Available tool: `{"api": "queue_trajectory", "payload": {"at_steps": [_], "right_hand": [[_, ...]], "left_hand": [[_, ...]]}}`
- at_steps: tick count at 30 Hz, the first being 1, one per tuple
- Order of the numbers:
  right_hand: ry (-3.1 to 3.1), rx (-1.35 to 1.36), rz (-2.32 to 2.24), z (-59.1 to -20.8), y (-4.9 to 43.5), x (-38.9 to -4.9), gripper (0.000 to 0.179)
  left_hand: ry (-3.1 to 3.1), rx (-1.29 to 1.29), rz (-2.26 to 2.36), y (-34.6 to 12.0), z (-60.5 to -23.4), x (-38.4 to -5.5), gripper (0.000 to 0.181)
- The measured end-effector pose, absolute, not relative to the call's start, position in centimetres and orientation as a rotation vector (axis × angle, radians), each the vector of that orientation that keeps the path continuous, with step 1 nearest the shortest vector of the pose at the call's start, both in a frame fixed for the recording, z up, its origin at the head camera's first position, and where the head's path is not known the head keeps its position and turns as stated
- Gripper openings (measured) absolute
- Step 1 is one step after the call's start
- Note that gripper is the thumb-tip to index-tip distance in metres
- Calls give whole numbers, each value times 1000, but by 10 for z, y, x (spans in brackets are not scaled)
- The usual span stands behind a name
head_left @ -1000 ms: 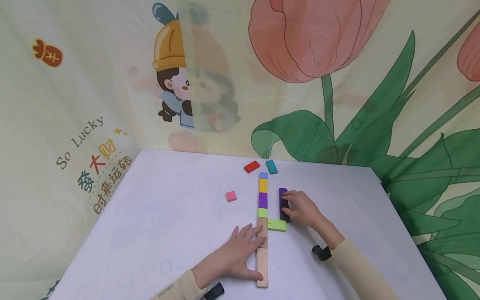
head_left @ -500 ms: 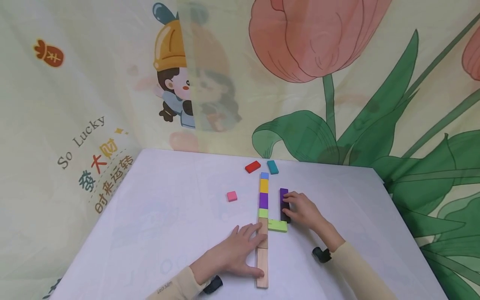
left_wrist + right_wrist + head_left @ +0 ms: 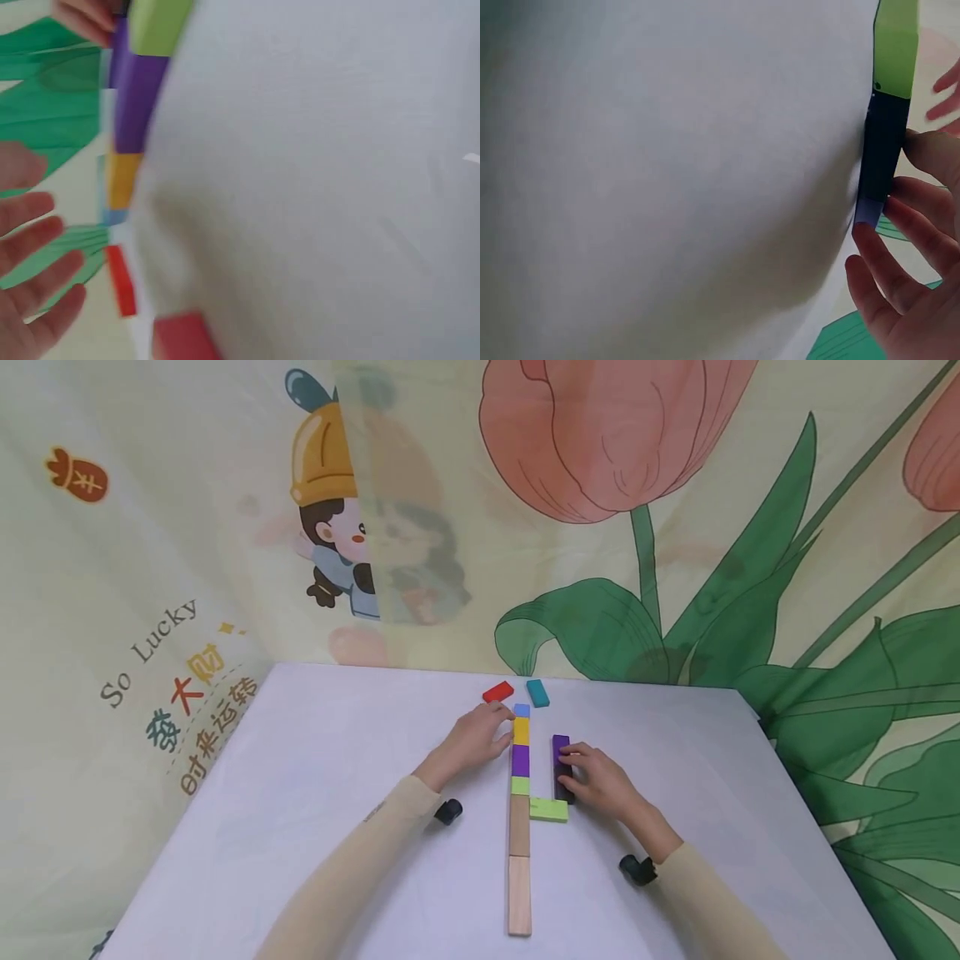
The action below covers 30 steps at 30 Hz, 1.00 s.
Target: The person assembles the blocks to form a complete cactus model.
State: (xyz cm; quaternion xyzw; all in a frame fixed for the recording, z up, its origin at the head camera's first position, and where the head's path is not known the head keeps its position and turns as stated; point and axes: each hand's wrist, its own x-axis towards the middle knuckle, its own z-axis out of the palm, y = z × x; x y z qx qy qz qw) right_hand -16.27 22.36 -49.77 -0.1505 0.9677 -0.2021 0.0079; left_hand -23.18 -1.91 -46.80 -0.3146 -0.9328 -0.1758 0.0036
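A straight row of blocks lies on the white table: a small blue block [image 3: 522, 711], a yellow block [image 3: 521, 731], a purple block [image 3: 521, 761], a light green block [image 3: 521, 786] and two plain wooden blocks [image 3: 520, 827]. My left hand [image 3: 472, 737] hovers beside the row's far part; the left wrist view shows its fingers spread and apart from the blocks. To the right, my right hand [image 3: 600, 781] touches a dark block [image 3: 883, 142] and the purple block [image 3: 560, 747] beyond it. A longer green block [image 3: 548, 810] lies crosswise between row and dark block.
A red block [image 3: 498, 692] and a teal block [image 3: 537, 693] lie near the table's [image 3: 337, 710] far edge. In the left wrist view a pinkish block [image 3: 184, 337] shows; the left hand hides it in the head view. A printed cloth [image 3: 420, 643] hangs behind.
My left hand has left the wooden blocks and moved forward along the row to beside the yellow block. The right hand has stayed at the dark block.
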Motion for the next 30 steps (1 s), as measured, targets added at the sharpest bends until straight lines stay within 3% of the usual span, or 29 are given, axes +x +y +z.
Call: {"api": "queue_trajectory", "payload": {"at_steps": [7,21,30], "right_hand": [[3011,-458,-665,-500,222,-163,42],[3043,-435,-631,-500,228,-160,41],[3042,-474,-671,-500,224,-161,40]], "left_hand": [[-2972,-1003,-475,0,-482,-258,43],[-2987,-1029,-467,11,-489,-261,47],[-2975,-819,-595,25,-475,-290,43]]}}
